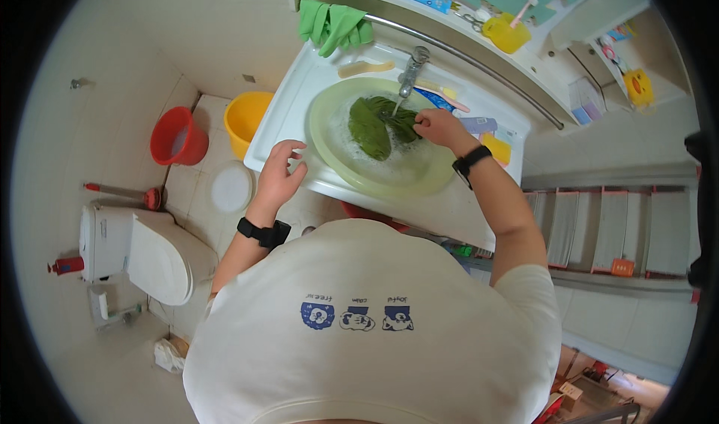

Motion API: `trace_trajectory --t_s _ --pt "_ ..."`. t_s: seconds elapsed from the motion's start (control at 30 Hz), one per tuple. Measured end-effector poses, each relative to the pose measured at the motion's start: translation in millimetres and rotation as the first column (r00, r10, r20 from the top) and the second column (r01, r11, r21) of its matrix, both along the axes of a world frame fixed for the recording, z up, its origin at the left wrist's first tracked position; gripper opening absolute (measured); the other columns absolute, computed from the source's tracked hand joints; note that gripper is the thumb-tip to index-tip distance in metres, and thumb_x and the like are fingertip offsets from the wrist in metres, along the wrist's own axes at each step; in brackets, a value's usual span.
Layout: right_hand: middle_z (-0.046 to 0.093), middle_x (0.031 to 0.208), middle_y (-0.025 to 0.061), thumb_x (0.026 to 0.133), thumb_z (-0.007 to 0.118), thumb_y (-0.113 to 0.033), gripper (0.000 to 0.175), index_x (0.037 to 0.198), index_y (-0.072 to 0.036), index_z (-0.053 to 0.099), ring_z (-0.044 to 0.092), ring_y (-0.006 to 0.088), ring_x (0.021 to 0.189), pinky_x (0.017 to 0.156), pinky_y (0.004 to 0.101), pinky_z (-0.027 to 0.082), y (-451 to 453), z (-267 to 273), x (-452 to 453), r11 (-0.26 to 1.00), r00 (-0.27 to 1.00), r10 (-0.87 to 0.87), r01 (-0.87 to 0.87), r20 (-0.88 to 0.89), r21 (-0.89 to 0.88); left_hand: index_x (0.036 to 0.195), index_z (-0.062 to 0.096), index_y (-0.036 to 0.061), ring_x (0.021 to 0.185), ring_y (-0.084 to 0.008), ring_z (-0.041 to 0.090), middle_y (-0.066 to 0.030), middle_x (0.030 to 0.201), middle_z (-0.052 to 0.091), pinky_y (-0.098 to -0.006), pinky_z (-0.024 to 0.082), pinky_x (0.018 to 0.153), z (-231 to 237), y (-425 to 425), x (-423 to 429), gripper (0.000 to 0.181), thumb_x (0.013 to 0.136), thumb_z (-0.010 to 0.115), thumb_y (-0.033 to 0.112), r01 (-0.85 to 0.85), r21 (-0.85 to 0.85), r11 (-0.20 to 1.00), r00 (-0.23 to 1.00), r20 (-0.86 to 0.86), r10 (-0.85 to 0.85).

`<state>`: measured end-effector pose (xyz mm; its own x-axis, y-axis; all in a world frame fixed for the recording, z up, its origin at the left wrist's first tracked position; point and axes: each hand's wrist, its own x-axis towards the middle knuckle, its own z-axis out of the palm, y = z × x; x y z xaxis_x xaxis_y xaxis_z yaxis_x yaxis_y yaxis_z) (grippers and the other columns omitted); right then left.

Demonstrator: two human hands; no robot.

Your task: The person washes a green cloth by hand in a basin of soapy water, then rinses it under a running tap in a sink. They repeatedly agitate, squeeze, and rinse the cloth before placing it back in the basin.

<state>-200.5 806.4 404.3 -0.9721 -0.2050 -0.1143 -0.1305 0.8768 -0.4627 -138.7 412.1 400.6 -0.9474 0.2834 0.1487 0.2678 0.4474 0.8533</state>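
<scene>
A pale green plastic basin [323,143] sits in the white washbasin [281,118] before me, holding sudsy water. In it lies a wet, crumpled dark green cloth [371,129], partly above the surface. A thin stream falls onto the cloth from the metal faucet [414,70]. My right hand [441,127] is at the basin's right side, fingers curled at the cloth's right edge; whether they pinch it is unclear. My left hand [282,171] hovers by the washbasin's left front edge, fingers apart and loosely bent, holding nothing.
Green rubber gloves [337,26] hang on the metal rail [466,50] above the washbasin. Brushes [444,92] and a yellow sponge [496,150] lie along its back and right. Red [194,143] and yellow buckets [239,123] stand left, near the toilet [163,261].
</scene>
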Motion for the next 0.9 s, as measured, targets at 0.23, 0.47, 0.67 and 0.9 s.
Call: trace_trajectory --t_s 0.23,0.47,0.67,0.9 --pt "0.066 0.104 0.0185 0.072 0.074 -0.046 0.058 0.110 -0.004 0.061 0.062 0.0333 0.101 0.090 0.0433 0.049 -18.6 -90.8 -54.3 0.872 0.990 0.024 -0.089 0.138 0.482 0.113 0.056 0.0092 0.091 -0.0146 0.059 -0.0054 0.116 0.055 -0.0283 0.044 0.077 7.3 -18.6 37.3 0.036 0.080 0.059 -0.002 -0.192 0.013 0.981 0.981 0.032 0.191" --pt "0.067 0.101 0.0218 0.076 0.068 -0.033 0.037 0.096 -0.003 0.067 0.064 0.0347 0.093 0.080 0.0438 0.051 -28.7 -76.3 -70.8 0.855 0.934 0.197 -0.312 0.297 0.415 0.111 0.058 0.0075 0.089 -0.0144 0.059 -0.0058 0.114 0.057 -0.0273 0.045 0.076 37.0 -20.9 33.0 0.034 0.079 0.058 -0.004 -0.148 0.038 0.988 0.989 -0.019 0.149" --pt "0.066 0.081 0.0152 0.077 0.066 -0.031 0.028 0.080 -0.003 0.063 0.061 0.0291 0.074 0.065 0.0394 0.047 -19.7 47.0 -67.5 0.986 0.968 0.136 -0.154 0.213 0.071 0.115 0.056 0.0064 0.095 -0.0178 0.059 -0.0092 0.115 0.056 -0.0291 0.047 0.077 59.7 14.0 -35.1 0.036 0.080 0.061 0.007 0.224 -0.094 0.970 0.973 -0.026 -0.227" --pt "0.055 0.071 0.0070 0.084 0.063 -0.016 0.012 0.082 -0.005 0.057 0.051 0.0179 0.066 0.061 0.0326 0.042 -25.6 160.6 -21.9 0.969 0.978 0.208 -0.203 0.020 -0.144 0.137 0.042 0.0113 0.115 -0.0325 0.053 -0.0162 0.130 0.049 -0.0394 0.046 0.095 59.1 103.8 -114.0 0.069 0.074 0.070 0.022 0.511 -0.334 0.792 0.815 -0.103 -0.570"
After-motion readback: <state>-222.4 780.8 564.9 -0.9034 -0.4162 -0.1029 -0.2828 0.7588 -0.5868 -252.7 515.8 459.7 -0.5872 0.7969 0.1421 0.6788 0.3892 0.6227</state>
